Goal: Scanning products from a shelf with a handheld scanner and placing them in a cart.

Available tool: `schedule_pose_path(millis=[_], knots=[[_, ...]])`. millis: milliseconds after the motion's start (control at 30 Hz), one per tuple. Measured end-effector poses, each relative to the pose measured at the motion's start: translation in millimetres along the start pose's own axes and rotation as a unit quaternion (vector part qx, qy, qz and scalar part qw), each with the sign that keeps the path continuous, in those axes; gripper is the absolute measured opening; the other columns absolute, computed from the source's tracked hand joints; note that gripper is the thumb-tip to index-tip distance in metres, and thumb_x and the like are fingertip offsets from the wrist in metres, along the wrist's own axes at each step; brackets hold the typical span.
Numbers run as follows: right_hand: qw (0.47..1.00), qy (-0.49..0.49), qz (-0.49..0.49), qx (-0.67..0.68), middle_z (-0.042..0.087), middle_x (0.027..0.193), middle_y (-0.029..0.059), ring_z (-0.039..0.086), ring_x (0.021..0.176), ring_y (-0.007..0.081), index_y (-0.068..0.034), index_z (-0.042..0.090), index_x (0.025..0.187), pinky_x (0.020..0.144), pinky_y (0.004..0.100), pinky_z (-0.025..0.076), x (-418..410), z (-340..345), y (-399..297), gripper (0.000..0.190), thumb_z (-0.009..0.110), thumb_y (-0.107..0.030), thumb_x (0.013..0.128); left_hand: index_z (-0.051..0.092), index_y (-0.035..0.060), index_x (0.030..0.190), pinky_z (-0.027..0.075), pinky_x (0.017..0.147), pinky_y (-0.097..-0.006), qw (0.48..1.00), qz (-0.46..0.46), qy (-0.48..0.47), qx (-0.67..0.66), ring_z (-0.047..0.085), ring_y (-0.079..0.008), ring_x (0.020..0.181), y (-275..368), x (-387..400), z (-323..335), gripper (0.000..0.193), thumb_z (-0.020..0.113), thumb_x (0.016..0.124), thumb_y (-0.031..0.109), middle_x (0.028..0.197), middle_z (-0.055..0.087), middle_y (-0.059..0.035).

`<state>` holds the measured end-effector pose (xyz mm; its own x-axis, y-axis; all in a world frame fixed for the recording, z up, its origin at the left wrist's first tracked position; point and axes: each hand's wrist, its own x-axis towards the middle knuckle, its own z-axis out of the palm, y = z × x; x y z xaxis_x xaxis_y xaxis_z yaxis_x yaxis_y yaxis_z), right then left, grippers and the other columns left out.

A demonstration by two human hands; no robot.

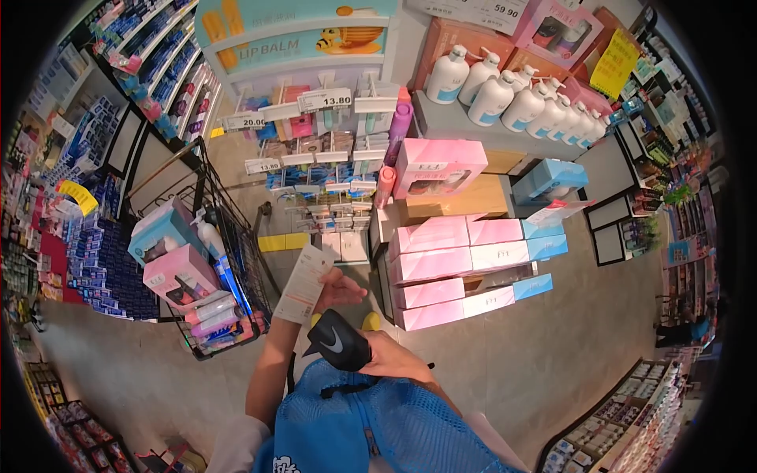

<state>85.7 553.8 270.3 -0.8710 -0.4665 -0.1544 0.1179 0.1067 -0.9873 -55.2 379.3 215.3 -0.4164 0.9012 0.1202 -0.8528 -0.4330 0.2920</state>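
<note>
My left hand (338, 291) holds a flat white printed packet (304, 285) tilted in front of the low racks, the thumb side at its right edge. Part of that hand is behind the packet. In my right hand (393, 356) is a black object (340, 341) with a Nike swoosh; its exact kind is unclear, and it covers some of the fingers. The blue mesh vest (349, 420) I wear fills the bottom of the view. To the left, a black wire shopping cart (236, 254) carries a blue gift box (162, 227), a pink gift box (180, 277), a white pump bottle (208, 233) and several tubes.
Ahead stands a lip balm display rack (319, 133) with hanging packets and price tags. Stacked pink and blue boxes (432, 266) are at its right, below a grey ledge (455, 121) with several white pump bottles (491, 97). Shelves of boxed goods (94, 236) line the left.
</note>
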Motion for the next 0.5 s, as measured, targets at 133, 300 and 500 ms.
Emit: schedule_pose_path(millis=[133,300,500], knots=[[0.996,0.055,-0.050,-0.047,0.061,0.077,0.0182,0.062,0.068,0.0274,0.005,0.052,0.098,0.062,0.0328,0.048,-10.6,-7.7,-1.5,0.039,0.069,-0.005,0.064,0.049,0.0116,0.072,0.045,0.087,-0.0443,0.981,0.009,0.175,0.089,0.060,-0.0359,0.093,-13.3,-4.0,-10.6,0.034,0.047,0.090,0.040,0.092,0.062,-0.0176],[0.992,0.117,-0.033,0.029,0.062,0.081,0.0068,0.061,0.072,0.0154,0.002,0.056,0.097,0.066,0.0286,0.048,-15.8,-17.3,8.1,0.030,0.069,0.000,0.070,0.057,0.0069,0.082,0.051,0.059,-0.0273,0.842,0.157,0.465,0.223,0.062,-0.0153,0.065,-9.0,-11.8,-17.5,0.020,0.050,0.092,0.023,0.072,0.061,-0.0036],[0.989,0.138,0.012,0.053,0.065,0.091,0.0081,0.059,0.083,0.0127,0.001,0.059,0.102,0.074,0.0287,0.049,-23.1,-27.7,20.8,0.039,0.076,-0.005,0.068,0.062,0.0032,0.081,0.035,0.048,-0.0188,0.728,0.254,0.522,0.364,0.049,-0.0033,0.055,26.1,-32.9,-50.1,0.017,0.058,0.088,0.018,0.068,0.058,0.0034]])
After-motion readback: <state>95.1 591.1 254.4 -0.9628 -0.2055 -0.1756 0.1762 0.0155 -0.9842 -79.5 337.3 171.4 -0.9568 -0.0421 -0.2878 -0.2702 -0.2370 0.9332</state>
